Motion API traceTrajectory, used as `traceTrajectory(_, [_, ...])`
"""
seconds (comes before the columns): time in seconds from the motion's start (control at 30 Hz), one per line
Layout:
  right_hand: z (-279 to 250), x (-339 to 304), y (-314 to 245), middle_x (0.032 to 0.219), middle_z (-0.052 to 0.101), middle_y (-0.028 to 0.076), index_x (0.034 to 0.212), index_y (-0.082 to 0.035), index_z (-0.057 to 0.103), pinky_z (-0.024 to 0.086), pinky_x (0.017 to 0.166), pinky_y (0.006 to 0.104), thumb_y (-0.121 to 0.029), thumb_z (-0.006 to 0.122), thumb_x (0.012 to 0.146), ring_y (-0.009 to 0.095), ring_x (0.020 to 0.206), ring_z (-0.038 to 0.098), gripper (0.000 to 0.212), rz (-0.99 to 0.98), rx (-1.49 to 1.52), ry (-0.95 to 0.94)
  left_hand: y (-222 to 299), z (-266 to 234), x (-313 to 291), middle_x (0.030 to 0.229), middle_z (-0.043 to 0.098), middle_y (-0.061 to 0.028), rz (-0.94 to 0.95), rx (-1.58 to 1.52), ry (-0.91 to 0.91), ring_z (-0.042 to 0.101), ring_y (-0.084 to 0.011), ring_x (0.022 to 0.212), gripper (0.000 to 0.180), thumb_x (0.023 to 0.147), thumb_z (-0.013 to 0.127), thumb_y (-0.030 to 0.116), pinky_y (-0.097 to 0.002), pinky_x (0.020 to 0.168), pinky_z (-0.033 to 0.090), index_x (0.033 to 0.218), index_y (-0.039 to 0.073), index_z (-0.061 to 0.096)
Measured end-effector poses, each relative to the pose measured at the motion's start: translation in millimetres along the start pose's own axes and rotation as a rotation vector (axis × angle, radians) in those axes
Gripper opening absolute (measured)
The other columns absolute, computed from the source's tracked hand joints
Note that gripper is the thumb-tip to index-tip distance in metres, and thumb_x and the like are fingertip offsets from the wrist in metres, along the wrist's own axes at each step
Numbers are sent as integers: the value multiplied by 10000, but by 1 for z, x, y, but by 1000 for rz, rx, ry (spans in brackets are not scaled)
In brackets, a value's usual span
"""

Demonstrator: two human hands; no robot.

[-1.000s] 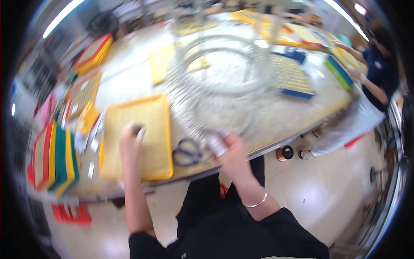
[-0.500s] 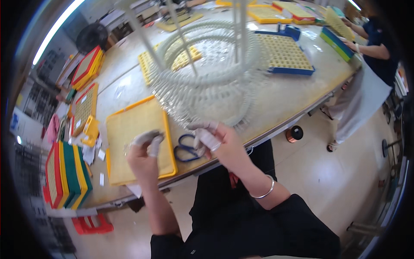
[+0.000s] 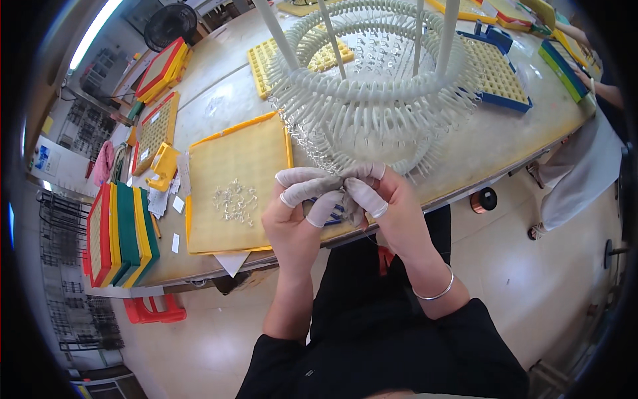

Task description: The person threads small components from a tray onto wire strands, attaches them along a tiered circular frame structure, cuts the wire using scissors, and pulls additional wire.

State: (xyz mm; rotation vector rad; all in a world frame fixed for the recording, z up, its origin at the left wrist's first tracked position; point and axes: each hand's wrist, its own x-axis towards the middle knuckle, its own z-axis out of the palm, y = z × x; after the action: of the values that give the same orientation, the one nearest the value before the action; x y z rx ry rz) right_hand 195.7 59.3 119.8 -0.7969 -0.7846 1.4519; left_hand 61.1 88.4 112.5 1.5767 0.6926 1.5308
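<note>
My left hand (image 3: 296, 216) and my right hand (image 3: 393, 206) meet at the table's near edge, fingertips pinched together. Pale covers sleeve several of the fingers. What the tips hold is hidden or too small to name; a thin strand seems to hang below the right fingers. To the left, small clear and metallic pieces (image 3: 236, 201) lie in a pile on a yellow-rimmed tray (image 3: 272, 141). Right behind the hands stands a round white rack (image 3: 392, 90), its rings carrying many hooked prongs. Blue-handled scissors (image 3: 334, 214) are mostly covered by my hands.
A blue-framed compartment tray (image 3: 495, 73) sits beyond the rack. Stacked coloured trays (image 3: 119, 236) and a yellow tape dispenser (image 3: 164, 166) are at the left. A copper wire spool (image 3: 483, 200) rests on the floor. Another person (image 3: 578, 169) stands at the right.
My left hand has come away from over the tray and moved right to join my right hand, uncovering the pile of pieces. The whole view has shifted too.
</note>
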Motion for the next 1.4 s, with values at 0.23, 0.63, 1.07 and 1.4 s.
traceTrajectory(0.23, [-2, 1, -1, 756, 565, -12, 991, -11, 558, 415, 528, 173, -127, 589, 875, 34, 619, 508, 166, 3, -38, -5, 3, 5, -3, 958, 579, -100, -47, -17, 52, 557, -160, 891, 232, 715, 648, -107, -257, 792, 450, 941, -58, 619])
traceTrajectory(0.63, [7, -1, 2, 764, 552, -4, 983, -5, 543, 405, 579, 178, -135, 570, 890, 37, 656, 496, 163, -108, -196, 95, 17, -6, 8, 876, 593, -70, 12, 369, -46, 566, -144, 795, 197, 685, 698, -35, -242, 701, 455, 871, 3, 643])
traceTrajectory(1.07, [10, -4, 2, 736, 563, 6, 1035, 5, 534, 400, 542, 174, -125, 563, 891, 30, 620, 495, 196, -39, -86, 85, 17, -10, 17, 820, 566, -58, 294, 685, -119, 537, -213, 767, 224, 623, 680, -55, -297, 638, 451, 804, 54, 605])
traceTrajectory(1.4, [17, 0, -6, 614, 529, 12, 1022, 1, 505, 351, 455, 182, -99, 538, 890, 34, 490, 442, 169, -71, -71, 111, 15, -6, 34, 808, 553, -58, 383, 718, 4, 505, -217, 762, 221, 616, 684, -44, -308, 663, 427, 795, 58, 605])
